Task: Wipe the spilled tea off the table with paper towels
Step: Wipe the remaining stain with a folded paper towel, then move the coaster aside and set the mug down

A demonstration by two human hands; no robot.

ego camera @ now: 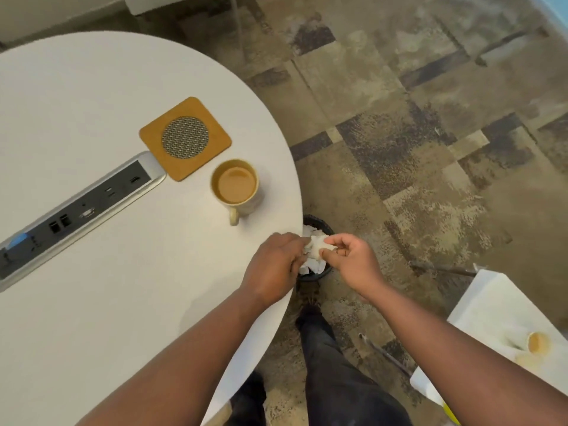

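A large round white table point(92, 302) fills the left half of the view, and its edge curves from 12 o'clock down to 6 o'clock. Around it the floor point(430, 118) has a carpet in patches of beige, brown and dark grey. At 4 o'clock stands a second white surface point(491, 302) with a small cup point(538, 342) of orange-brown liquid on it.

Both forearms come in from the bottom and meet just past the table edge. The left hand point(273, 265) and the right hand point(353, 259) hold together a crumpled paper towel point(318, 245). The fingers point(330, 239) of the right hand pinch the towel between thumb and index finger, while the other fingers are curled loosely. The left hand grips the other side of the towel with bent fingers. The towel hangs above a small black bin point(319, 224) on the floor, and more white paper lies inside the bin.

On the table, at 11 o'clock from the hands, a mug point(235, 187) of milky tea stands with its handle toward the person. Just beyond it lies a square cork coaster point(185, 138) with a metal mesh circle. To the left, a grey socket panel point(76, 210) is set into the table. No spill is visible on the table.
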